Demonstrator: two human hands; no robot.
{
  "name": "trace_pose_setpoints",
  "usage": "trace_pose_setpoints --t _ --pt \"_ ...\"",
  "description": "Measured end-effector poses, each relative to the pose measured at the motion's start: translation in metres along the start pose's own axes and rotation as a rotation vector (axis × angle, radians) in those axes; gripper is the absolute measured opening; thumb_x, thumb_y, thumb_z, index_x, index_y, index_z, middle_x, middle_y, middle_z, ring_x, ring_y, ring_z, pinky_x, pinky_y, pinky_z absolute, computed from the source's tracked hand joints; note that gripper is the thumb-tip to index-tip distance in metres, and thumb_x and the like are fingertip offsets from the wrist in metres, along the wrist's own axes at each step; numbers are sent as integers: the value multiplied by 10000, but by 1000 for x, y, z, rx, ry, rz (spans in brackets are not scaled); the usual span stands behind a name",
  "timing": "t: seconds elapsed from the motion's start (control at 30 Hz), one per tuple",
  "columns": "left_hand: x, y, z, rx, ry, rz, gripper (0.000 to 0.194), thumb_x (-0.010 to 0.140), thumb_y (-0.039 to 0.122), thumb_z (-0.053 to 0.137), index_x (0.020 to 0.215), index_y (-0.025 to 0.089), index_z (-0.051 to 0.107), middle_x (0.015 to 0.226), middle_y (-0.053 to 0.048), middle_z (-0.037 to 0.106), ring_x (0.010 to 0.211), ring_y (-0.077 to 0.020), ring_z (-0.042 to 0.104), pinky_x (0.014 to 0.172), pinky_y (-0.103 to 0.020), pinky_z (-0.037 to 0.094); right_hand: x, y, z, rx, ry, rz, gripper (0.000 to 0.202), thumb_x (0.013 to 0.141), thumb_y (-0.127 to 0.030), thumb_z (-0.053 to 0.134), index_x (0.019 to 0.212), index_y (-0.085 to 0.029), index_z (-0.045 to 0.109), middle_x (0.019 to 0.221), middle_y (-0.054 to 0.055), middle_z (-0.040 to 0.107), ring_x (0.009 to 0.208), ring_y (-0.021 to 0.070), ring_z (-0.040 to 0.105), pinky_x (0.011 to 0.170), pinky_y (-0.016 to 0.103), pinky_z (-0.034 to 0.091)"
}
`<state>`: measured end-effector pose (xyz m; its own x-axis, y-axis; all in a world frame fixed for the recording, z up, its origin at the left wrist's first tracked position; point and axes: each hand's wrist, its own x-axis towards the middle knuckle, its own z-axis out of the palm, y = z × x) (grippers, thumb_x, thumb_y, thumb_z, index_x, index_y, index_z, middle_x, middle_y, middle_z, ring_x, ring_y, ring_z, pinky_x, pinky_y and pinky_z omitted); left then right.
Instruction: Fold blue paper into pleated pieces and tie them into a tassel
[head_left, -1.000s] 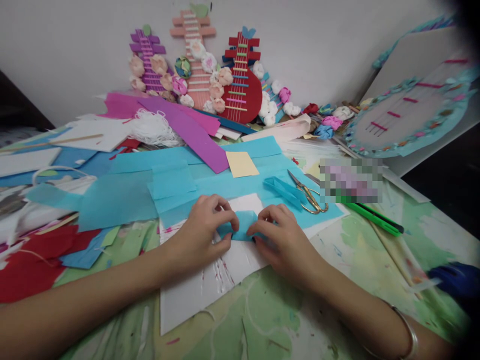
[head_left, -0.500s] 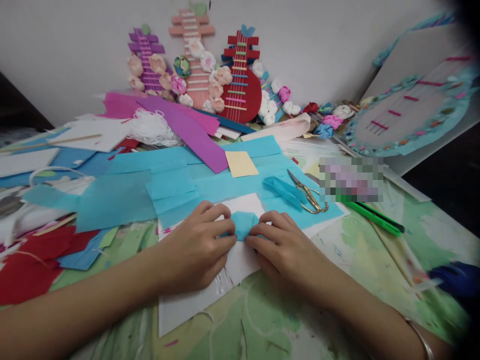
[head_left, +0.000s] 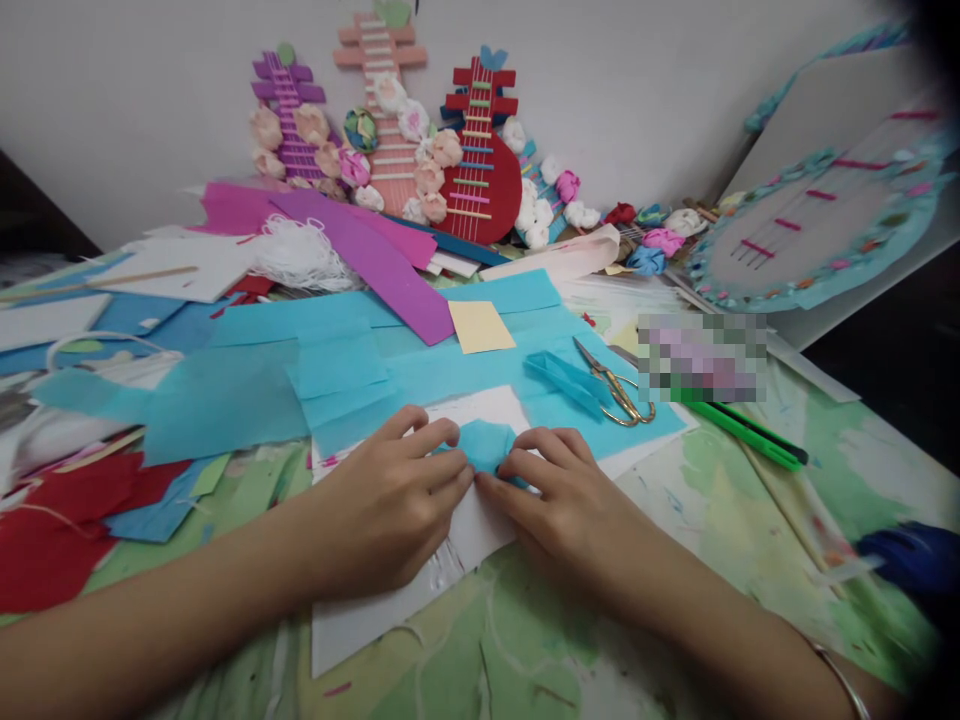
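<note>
A small piece of blue tissue paper (head_left: 486,445) is pinched between both hands over a white board (head_left: 367,625). My left hand (head_left: 401,495) has its fingers bent and closed on the paper's left edge. On the right edge, my right hand (head_left: 551,490) grips the same paper with curled fingers. Beyond the hands lie larger blue paper sheets (head_left: 420,375), with a beige paper square (head_left: 482,327) on them. Gold-handled scissors (head_left: 619,395) rest to the right beside a folded blue strip (head_left: 562,378). The fingertips' undersides are hidden.
Paper-flowered model lutes, including a red one (head_left: 484,190), lean on the wall. A green utility knife (head_left: 750,435) lies right. White string (head_left: 300,255), purple card (head_left: 375,255) and red paper (head_left: 67,520) crowd the left and back. A large decorated board (head_left: 817,230) stands at right.
Both hands stay on the small blue paper. The right fingertips have shifted slightly left and inward, closer to the left fingers. The view has moved a little.
</note>
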<state>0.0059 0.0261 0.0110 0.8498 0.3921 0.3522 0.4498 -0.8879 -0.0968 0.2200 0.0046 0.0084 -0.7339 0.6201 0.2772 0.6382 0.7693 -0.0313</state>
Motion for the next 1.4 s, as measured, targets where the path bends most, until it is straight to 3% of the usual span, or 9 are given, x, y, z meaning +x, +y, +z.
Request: trace_pose_setpoints --t 0.3,0.57,0.73,1.0,1.13,1.33,1.4 --pt "2 1 1 36 -60 -16 221 869 161 449 957 118 648 816 -89 627 889 -270 536 773 -447 377 0 -1 -1 -8 10 -3 196 912 -129 472 993 -131 651 872 78 634 962 242 488 846 416 331" --pt "2 2 2 68 40 -8 191 822 155 498 913 105 658 883 -117 633 981 -296 533 802 -458 395 -1 -2 -8 -12 74 27 123 814 -91 562 806 -121 681 895 80 649 961 254 482 814 420 347" --pt "1 3 3 76 28 -36 207 832 162 481 893 107 671 848 -120 614 966 -301 531 810 -473 402 -1 -2 -10 12 65 68 126 732 -50 586 746 -132 680 884 77 646 943 250 476 790 413 352" --pt "2 3 2 61 35 -25 205 819 163 494 915 101 664 833 -115 610 906 -288 525 798 -476 409 -2 -1 -11 33 52 73 143 726 -35 555 676 -129 650 862 74 641 894 231 476 753 393 355" --pt "2 -1 1 -2 36 34 206 809 156 515 959 134 655 814 -84 616 863 -258 526 810 -469 403 -2 0 -9 43 50 82 155 730 -32 534 675 -130 640 860 81 633 903 234 473 748 391 358" --pt "1 -16 -7 -56 22 66 133 773 131 541 829 161 658 754 -65 607 873 -261 517 783 -446 375 -2 0 -10 38 69 87 149 708 -21 543 632 -126 617 834 71 627 864 221 473 715 378 350" --pt "1 -20 -8 -85 16 76 175 783 135 540 901 184 659 775 -59 601 866 -249 505 786 -436 366 -2 0 -10 43 67 89 147 715 -27 543 643 -127 624 830 71 625 858 218 472 709 375 347"
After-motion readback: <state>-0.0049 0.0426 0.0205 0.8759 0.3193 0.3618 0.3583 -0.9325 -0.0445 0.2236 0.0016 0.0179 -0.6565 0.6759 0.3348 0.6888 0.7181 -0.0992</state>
